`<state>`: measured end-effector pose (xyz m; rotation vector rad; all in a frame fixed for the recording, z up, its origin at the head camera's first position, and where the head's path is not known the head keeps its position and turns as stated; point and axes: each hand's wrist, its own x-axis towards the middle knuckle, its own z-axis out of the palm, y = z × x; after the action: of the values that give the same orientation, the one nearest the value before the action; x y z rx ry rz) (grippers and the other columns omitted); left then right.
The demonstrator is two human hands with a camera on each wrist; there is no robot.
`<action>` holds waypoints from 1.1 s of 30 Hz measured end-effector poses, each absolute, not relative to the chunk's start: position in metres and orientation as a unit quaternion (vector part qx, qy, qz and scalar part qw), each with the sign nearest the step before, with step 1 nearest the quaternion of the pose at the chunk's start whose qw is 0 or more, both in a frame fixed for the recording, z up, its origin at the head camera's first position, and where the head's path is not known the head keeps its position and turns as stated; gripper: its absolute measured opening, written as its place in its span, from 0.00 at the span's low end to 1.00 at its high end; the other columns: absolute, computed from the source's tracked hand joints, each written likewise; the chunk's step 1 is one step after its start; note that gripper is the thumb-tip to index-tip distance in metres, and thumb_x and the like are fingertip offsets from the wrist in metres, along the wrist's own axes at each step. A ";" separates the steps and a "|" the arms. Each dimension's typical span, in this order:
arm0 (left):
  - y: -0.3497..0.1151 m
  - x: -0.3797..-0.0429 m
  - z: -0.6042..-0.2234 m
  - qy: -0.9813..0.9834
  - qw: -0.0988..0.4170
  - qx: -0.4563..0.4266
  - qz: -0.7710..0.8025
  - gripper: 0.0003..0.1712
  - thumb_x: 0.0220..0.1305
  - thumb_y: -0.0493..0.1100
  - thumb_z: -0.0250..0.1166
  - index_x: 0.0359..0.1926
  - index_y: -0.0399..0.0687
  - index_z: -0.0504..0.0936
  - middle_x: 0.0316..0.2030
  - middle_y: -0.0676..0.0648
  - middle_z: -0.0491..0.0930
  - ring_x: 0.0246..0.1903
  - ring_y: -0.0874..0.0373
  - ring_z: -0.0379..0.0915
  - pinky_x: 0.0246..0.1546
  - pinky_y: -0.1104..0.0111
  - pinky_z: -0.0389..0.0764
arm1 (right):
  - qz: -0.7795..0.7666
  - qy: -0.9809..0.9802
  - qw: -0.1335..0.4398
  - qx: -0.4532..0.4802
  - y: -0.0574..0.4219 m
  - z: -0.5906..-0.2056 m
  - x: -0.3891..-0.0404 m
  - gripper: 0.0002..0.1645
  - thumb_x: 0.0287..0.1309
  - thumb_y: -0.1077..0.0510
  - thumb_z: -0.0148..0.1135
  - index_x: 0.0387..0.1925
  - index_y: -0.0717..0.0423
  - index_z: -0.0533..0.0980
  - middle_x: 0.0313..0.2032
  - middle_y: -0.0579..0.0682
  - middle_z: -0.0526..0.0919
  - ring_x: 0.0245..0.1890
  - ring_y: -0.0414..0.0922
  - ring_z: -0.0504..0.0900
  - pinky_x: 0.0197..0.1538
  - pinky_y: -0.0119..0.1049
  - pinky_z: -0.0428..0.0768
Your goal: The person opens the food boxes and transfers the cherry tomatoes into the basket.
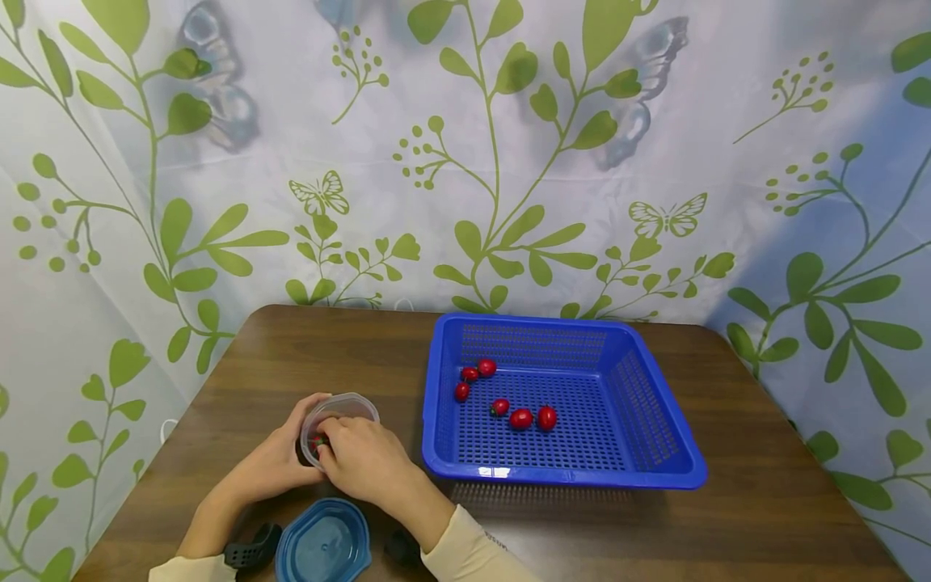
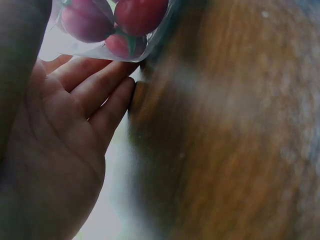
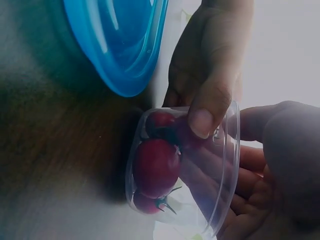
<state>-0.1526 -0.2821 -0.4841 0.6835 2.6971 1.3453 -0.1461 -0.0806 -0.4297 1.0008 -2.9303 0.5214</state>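
My left hand (image 1: 272, 465) grips a clear plastic container (image 1: 361, 404), its thumb and fingers round the outside wall. Inside are several cherry tomatoes (image 3: 156, 167), some with green stems. From above, my right hand (image 1: 371, 461) reaches over the rim with its fingers down in the container, close to a tomato (image 1: 318, 440); whether they pinch it I cannot tell. In the left wrist view, my left fingers (image 2: 95, 85) lie against the container just below the tomatoes. A blue plastic lid (image 1: 323, 546) lies on the table, nearer to me than the container.
A large blue mesh basket (image 1: 560, 478) stands right of my hands, with several cherry tomatoes (image 1: 520, 419) spread over its left and middle floor. The brown wooden table (image 1: 349, 347) reaches back to a leaf-patterned curtain (image 1: 407, 210). Dark wrist straps (image 1: 253, 550) sit close beside the lid.
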 end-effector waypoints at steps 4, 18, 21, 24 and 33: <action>-0.282 -0.152 -0.485 0.875 0.025 0.218 0.430 0.60 0.51 0.48 0.81 0.77 0.51 0.53 0.59 0.42 0.77 0.51 0.65 0.75 0.54 0.72 0.78 | 0.166 -0.928 0.010 0.333 -0.080 -0.430 -0.147 0.12 0.72 0.48 0.60 0.52 0.43 0.81 0.44 0.35 0.85 0.41 0.32 0.83 0.45 0.27 0.81; -0.283 -0.152 -0.485 0.875 0.028 0.217 0.431 0.59 0.52 0.48 0.81 0.77 0.51 0.52 0.58 0.43 0.78 0.50 0.66 0.76 0.53 0.72 0.79 | 0.204 -0.917 -0.010 0.342 -0.075 -0.427 -0.147 0.15 0.71 0.44 0.60 0.54 0.42 0.81 0.47 0.35 0.84 0.41 0.31 0.82 0.46 0.26 0.80; -0.283 -0.151 -0.484 0.878 0.028 0.216 0.427 0.59 0.52 0.48 0.80 0.77 0.51 0.52 0.58 0.43 0.77 0.49 0.66 0.76 0.53 0.71 0.80 | 0.209 -0.915 -0.011 0.344 -0.074 -0.426 -0.148 0.15 0.71 0.44 0.61 0.54 0.42 0.81 0.46 0.35 0.84 0.41 0.30 0.81 0.46 0.25 0.80; -0.283 -0.151 -0.483 0.878 0.031 0.213 0.428 0.59 0.52 0.48 0.80 0.77 0.50 0.52 0.58 0.43 0.77 0.49 0.65 0.76 0.52 0.71 0.80 | 0.212 -0.913 -0.013 0.348 -0.074 -0.426 -0.148 0.15 0.70 0.44 0.61 0.52 0.42 0.81 0.45 0.36 0.84 0.41 0.30 0.81 0.46 0.25 0.80; -0.282 -0.151 -0.482 0.874 0.036 0.215 0.434 0.60 0.53 0.49 0.81 0.77 0.49 0.52 0.59 0.42 0.77 0.50 0.66 0.76 0.53 0.72 0.80 | 0.213 -0.909 0.000 0.359 -0.072 -0.422 -0.147 0.14 0.69 0.45 0.63 0.52 0.41 0.82 0.47 0.35 0.84 0.45 0.30 0.82 0.51 0.26 0.80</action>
<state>-0.1510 -0.2818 -0.4822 0.6610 2.6854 1.3317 -0.1465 -0.0725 -0.4218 1.1282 -2.8548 0.6683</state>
